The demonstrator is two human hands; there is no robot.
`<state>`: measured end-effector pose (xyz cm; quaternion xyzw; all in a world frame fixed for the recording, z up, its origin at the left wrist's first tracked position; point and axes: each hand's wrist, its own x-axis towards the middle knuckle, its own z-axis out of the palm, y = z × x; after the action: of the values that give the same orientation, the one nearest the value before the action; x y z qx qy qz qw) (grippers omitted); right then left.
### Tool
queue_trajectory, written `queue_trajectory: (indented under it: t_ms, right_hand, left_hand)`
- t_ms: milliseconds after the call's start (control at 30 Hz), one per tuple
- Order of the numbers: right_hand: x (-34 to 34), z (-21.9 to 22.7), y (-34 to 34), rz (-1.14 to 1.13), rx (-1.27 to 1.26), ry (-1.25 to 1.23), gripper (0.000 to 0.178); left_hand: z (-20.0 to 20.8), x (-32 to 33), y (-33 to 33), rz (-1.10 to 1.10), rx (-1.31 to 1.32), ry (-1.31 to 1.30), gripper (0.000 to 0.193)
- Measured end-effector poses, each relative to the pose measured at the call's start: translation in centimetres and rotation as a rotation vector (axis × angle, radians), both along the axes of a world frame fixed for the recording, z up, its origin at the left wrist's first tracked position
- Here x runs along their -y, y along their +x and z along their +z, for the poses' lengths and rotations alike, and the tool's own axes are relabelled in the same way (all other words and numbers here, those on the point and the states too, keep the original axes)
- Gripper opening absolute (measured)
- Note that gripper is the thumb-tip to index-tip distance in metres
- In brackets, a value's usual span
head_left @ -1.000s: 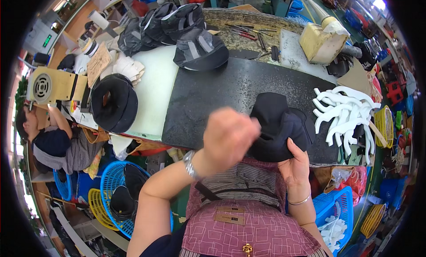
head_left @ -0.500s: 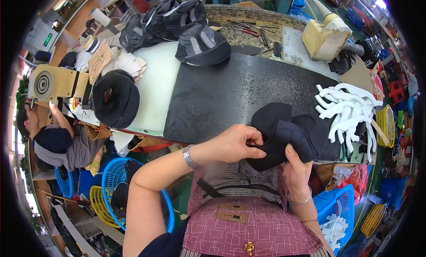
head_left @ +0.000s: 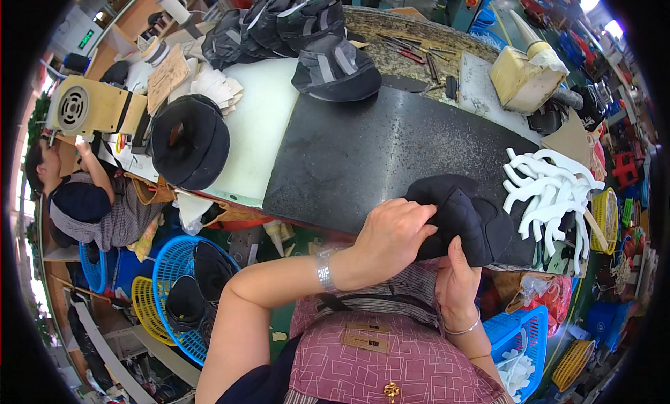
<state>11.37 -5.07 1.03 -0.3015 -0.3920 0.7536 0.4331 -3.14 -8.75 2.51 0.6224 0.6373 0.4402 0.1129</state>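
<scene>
Several white strips [head_left: 551, 191] lie on the bench [head_left: 370, 35] near black fabric [head_left: 481, 226], baskets [head_left: 536, 341] below.

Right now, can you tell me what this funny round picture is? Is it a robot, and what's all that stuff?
No robot here, just somebody's two bare hands. A camera worn on that person's head looks down at them, and its very wide lens makes straight edges look bent.

The left hand pinches the edge of a floppy black cloth piece. The right hand holds its near side, thumb on top.

Under the work is a big black mat. At its right end is a pile of curvy white strips. At its far left corner sits a grey-and-black cloth piece. Further left is a puffy round black piece. I can't tell what they will become.
</scene>
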Motion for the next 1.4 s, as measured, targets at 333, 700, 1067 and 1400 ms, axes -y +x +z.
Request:
queue_trajectory:
  t_ms: [333,700,1067,1400]
  right_hand:
    - [-1.4,-1.8,0.1,0.049,0.011,-0.05,0.035]
    - [-0.7,-1.0,0.5,0.194,0.029,0.036,0.041]
    - [-0.6,-1.4,0.8,0.217,0.135,0.154,0.035]
    - [-0.7,-1.6,0.7,0.238,0.178,0.196,0.035]
  left_hand:
    - [0.8,-0.5,-1.0,-0.138,0.805,-0.344,0.019]
    - [-0.1,-0.2,-1.2,-0.06,0.466,-0.192,0.02]
    - [0.4,0.2,-0.7,-0.132,0.758,-0.265,0.021]
    - [0.6,0.1,-0.2,-0.029,0.613,-0.181,0.016]
